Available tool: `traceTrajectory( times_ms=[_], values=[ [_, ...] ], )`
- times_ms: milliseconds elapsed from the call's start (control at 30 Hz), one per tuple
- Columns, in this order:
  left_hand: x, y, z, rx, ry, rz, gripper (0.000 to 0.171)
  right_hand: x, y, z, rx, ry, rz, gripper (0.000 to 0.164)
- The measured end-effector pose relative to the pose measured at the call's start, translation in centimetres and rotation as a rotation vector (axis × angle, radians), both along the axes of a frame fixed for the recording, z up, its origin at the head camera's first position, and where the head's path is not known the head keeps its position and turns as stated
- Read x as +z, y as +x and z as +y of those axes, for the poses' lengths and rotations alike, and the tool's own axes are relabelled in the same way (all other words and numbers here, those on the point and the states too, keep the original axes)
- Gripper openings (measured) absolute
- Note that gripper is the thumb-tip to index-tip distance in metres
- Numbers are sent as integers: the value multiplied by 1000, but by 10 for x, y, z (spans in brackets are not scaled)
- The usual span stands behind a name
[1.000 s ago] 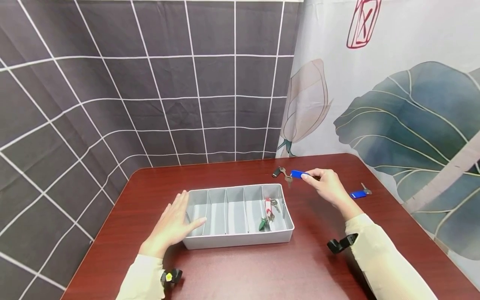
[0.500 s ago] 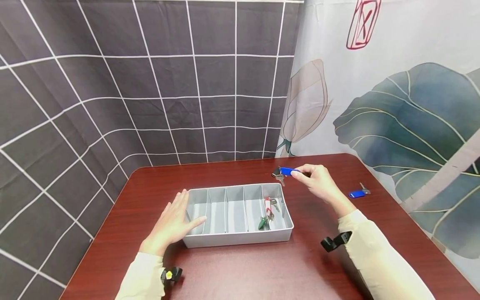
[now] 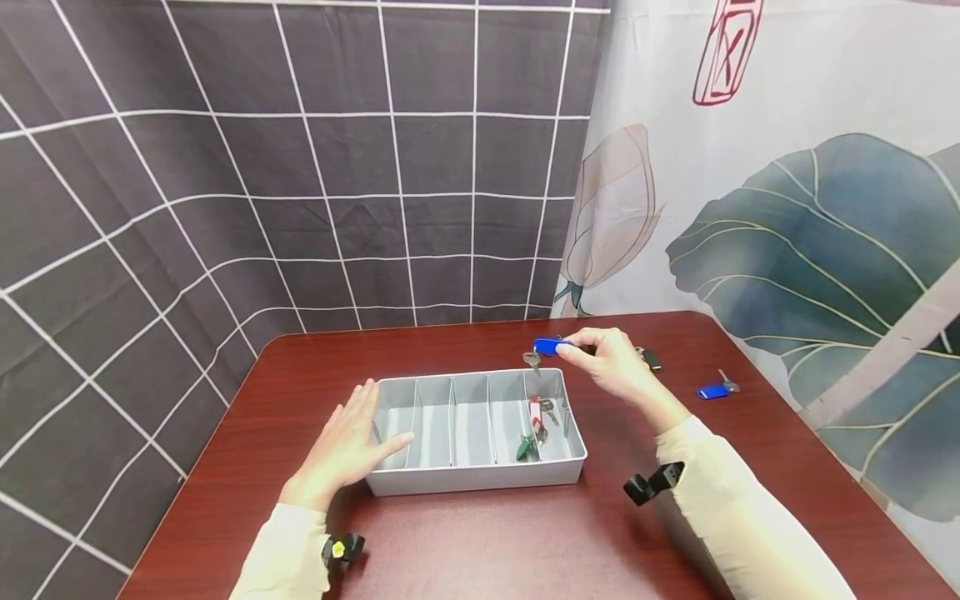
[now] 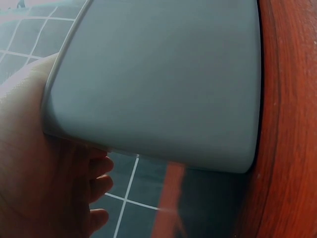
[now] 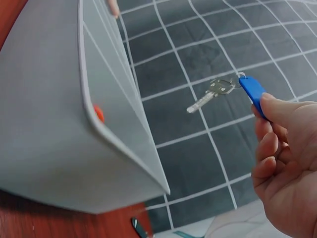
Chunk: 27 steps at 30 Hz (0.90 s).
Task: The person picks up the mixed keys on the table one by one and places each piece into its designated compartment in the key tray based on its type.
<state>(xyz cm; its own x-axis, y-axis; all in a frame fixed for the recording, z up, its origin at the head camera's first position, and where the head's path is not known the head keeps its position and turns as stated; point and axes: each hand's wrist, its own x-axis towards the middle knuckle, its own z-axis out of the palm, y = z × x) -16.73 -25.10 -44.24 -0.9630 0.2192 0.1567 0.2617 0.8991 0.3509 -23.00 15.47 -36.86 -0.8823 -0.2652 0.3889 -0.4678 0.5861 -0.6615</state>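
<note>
My right hand (image 3: 609,367) pinches a blue key tag (image 3: 550,347) between thumb and fingers, above the table just behind the tray's far right corner. A metal key (image 5: 210,95) hangs from the tag's ring. Along the left end of the grey divided tray (image 3: 476,481) lies my left hand (image 3: 345,446), fingers extended outside it and thumb over the near rim. In the rightmost compartment lie keys with a red tag (image 3: 536,412); a green tag (image 3: 525,447) lies by its divider near the front.
Another blue-tagged key (image 3: 712,392) lies at the table's right. A black tag with a key (image 3: 651,359) rests behind my right hand. Grey gridded cloth (image 3: 435,167) hangs at the back, with a floral cloth (image 3: 810,233) on the right.
My right hand has moved left with the blue-tagged key, towards the tray's far right corner. A black tag behind that hand has come into view. The left hand stays put.
</note>
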Motion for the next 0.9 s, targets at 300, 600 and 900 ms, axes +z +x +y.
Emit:
traceTrajectory(
  times_ms=[300,600,900],
  values=[
    [0,1,-1,1,7,-6,111,9,-1,-36,114,-38,-69,14],
    [-1,0,-1,2,7,6,111,10,-7,-69,181,-44,-132,15],
    [0,0,0,3,7,-1,107,4,-14,-86,230,-39,-187,16]
  ],
)
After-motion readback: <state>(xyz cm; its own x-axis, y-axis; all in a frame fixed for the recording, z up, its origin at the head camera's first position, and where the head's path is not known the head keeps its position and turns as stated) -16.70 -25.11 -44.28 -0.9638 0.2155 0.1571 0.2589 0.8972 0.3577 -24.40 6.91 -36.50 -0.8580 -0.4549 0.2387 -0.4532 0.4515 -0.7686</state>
